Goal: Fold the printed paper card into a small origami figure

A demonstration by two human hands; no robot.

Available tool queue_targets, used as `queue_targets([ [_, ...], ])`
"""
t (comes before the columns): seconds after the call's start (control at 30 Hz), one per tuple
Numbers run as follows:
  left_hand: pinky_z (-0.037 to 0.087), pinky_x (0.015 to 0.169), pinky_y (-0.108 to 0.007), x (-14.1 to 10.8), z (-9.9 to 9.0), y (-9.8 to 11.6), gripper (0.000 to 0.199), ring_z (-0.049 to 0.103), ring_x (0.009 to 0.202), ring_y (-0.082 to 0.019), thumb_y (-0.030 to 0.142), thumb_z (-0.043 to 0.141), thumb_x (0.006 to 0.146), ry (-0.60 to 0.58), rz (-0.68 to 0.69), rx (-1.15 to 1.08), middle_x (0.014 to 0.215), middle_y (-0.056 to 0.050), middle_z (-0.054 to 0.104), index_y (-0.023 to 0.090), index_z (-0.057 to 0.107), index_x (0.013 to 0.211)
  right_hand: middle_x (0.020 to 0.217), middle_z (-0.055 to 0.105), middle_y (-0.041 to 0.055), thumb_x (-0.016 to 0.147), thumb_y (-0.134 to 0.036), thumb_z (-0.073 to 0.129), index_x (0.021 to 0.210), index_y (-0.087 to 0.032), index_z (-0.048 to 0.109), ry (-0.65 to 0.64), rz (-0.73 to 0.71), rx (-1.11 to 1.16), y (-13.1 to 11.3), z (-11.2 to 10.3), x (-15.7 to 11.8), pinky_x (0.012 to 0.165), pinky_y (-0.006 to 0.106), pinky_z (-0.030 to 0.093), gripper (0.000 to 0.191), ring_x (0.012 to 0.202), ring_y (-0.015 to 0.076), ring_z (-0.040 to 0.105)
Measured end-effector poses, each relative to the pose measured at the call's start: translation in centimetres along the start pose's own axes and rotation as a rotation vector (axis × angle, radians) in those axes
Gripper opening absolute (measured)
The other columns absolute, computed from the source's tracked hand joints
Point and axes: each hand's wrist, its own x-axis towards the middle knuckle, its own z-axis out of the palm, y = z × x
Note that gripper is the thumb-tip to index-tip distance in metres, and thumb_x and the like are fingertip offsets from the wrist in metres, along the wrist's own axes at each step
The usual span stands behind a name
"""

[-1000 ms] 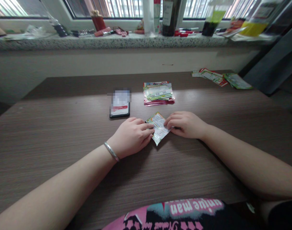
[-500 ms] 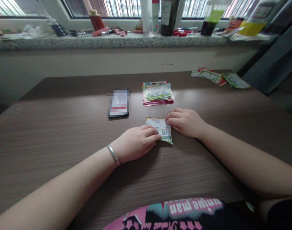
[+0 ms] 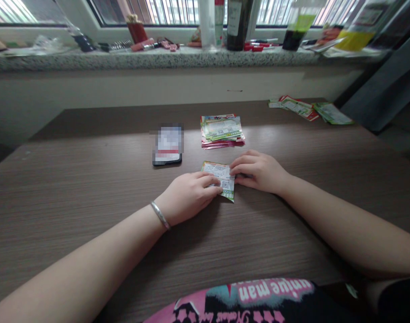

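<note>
A small flat printed packet point(image 3: 226, 180), white with green and yellow edging, rests on the brown table in front of me. My left hand point(image 3: 191, 196), with a silver bangle at the wrist, lies across its lower left part, fingers stretched out on top. The fingertips of my right hand point(image 3: 255, 170) touch its upper right edge; those fingers are loosely bent and slightly apart, with the thumb below them. Just beyond stands a stack of similar packets point(image 3: 223, 129), green-and-white ones over red ones. The packet's left side is partly covered by my left hand.
A phone point(image 3: 168, 146) with a blurred screen lies left of the stack. More green and red packets point(image 3: 299, 107) lie at the table's point(image 3: 90, 188) far right corner. Bottles point(image 3: 236, 24), pens and small items crowd the granite windowsill point(image 3: 178, 59) behind.
The packet has shifted slightly left and turned a little. Both hands have moved slightly left with it, and my right fingertips remain at its right edge.
</note>
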Motion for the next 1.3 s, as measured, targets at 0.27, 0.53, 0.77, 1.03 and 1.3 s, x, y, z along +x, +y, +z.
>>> queue_targets([
  [0.27, 0.054, 0.085, -0.032, 0.2, -0.2, 0.0, 0.02, 0.064, 0.095, -0.018, 0.019, 0.048, 0.092, 0.006, 0.007, 0.007, 0.103, -0.006, 0.068, 0.019, 0.067, 0.099, 0.099, 0.071, 0.0037, 0.091, -0.028, 0.053, 0.093, -0.022, 0.068, -0.014, -0.111, 0.042, -0.9, -0.1, 0.5, 0.083, 0.035, 0.049, 0.017, 0.093, 0.0194, 0.06],
  [0.53, 0.054, 0.089, -0.036, 0.2, -0.2, 0.0, 0.026, 0.064, 0.102, -0.02, 0.021, 0.048, 0.092, 0.03, 0.082, -0.023, 0.112, -0.007, 0.067, 0.02, 0.064, 0.111, 0.097, 0.071, 0.0046, 0.089, -0.029, 0.056, 0.093, -0.023, 0.069, -0.04, -0.067, 0.137, -1.1, 0.2, 0.6, 0.085, 0.035, 0.049, 0.015, 0.096, 0.0195, 0.059],
  [0.77, 0.053, 0.092, -0.037, 0.2, -0.5, -0.1, 0.03, 0.062, 0.11, -0.022, 0.021, 0.046, 0.092, -0.019, 0.141, -0.006, 0.118, -0.007, 0.066, 0.019, 0.062, 0.117, 0.095, 0.07, 0.006, 0.088, -0.031, 0.057, 0.091, -0.021, 0.068, -0.056, 0.007, 0.162, -1.2, 0.2, 0.6, 0.085, 0.036, 0.048, 0.015, 0.094, 0.0201, 0.06],
  [1.03, 0.051, 0.096, -0.037, 0.2, -0.6, -0.1, 0.029, 0.058, 0.116, -0.023, 0.022, 0.049, 0.091, -0.046, 0.139, -0.021, 0.122, -0.006, 0.064, 0.022, 0.061, 0.118, 0.113, 0.063, 0.0077, 0.084, -0.03, 0.064, 0.088, -0.022, 0.067, 0.022, 0.163, 0.17, -1.7, 0.3, 0.3, 0.088, 0.039, 0.048, 0.01, 0.103, 0.0219, 0.058],
  [1.3, 0.053, 0.092, -0.039, 0.2, -0.5, -0.1, 0.028, 0.061, 0.11, -0.023, 0.022, 0.048, 0.092, -0.031, 0.118, -0.023, 0.12, -0.007, 0.064, 0.023, 0.063, 0.116, 0.113, 0.059, 0.0084, 0.081, -0.028, 0.066, 0.085, -0.021, 0.068, 0.053, 0.251, 0.174, -1.6, 0.5, 0.0, 0.086, 0.037, 0.05, 0.009, 0.101, 0.021, 0.059],
])
